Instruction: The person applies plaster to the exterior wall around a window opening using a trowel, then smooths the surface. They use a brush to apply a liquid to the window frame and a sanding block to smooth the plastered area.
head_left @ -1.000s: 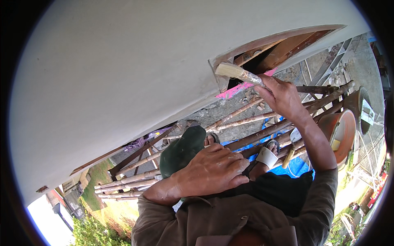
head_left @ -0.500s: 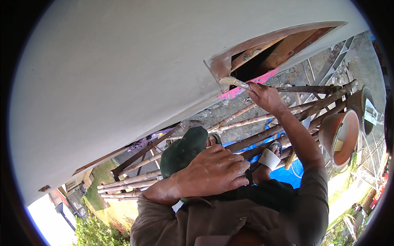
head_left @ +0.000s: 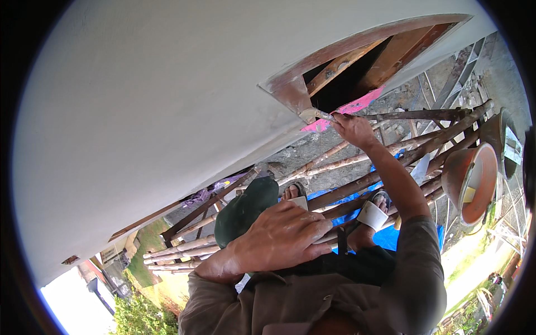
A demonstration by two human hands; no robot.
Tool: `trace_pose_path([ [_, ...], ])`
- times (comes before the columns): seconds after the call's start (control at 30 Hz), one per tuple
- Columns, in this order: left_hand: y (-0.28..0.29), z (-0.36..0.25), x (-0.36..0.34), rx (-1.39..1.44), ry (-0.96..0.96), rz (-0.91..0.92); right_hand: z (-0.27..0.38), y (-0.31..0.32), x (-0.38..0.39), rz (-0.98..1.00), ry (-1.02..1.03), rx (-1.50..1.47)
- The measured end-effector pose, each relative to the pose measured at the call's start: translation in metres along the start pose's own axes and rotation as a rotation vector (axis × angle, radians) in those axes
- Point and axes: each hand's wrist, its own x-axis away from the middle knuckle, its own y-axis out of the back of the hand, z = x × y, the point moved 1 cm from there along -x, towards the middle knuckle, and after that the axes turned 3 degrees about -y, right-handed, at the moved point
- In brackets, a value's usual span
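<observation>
My right hand (head_left: 354,130) is closed around the handle of a paintbrush (head_left: 325,116). Its pale bristle end meets the lower corner of the brown window frame (head_left: 287,92), which is set in a smooth light grey wall (head_left: 151,111). Just under the brush, a bright pink strip (head_left: 357,103) runs along the opening's edge. My left hand (head_left: 287,231) is held in front of my chest beside my dark green trouser knee (head_left: 245,209). Its fingers are curled, and whatever they may hold is hidden beneath them.
Below me, scaffold poles (head_left: 357,187) cross over rubble ground and a blue sheet (head_left: 385,237). My sandalled feet are among them. To the right hang an orange-brown bucket (head_left: 451,178) and a dark bucket (head_left: 491,139). A metal ladder (head_left: 466,75) leans at upper right.
My right hand and the brush have shifted slightly, and the bristles now touch the frame's lower corner. The view has tilted a little; my left hand stays curled.
</observation>
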Motion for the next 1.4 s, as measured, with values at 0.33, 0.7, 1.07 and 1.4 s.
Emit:
trace_pose_path([
  [0.33,0.000,0.000,0.001,0.000,0.042,-0.024,0.014,0.042,0.000,-0.175,0.111,-0.034],
  [0.7,0.003,-0.004,-0.009,-0.006,0.031,0.035,-0.055,-0.099,0.019,0.169,-0.306,0.261],
  [1.07,-0.002,0.006,-0.010,-0.019,0.016,0.000,-0.189,0.310,0.251,-0.125,-1.029,0.472],
  [1.4,-0.010,0.019,-0.020,-0.086,0.039,-0.001,-0.255,0.273,0.410,0.270,-1.313,0.542],
])
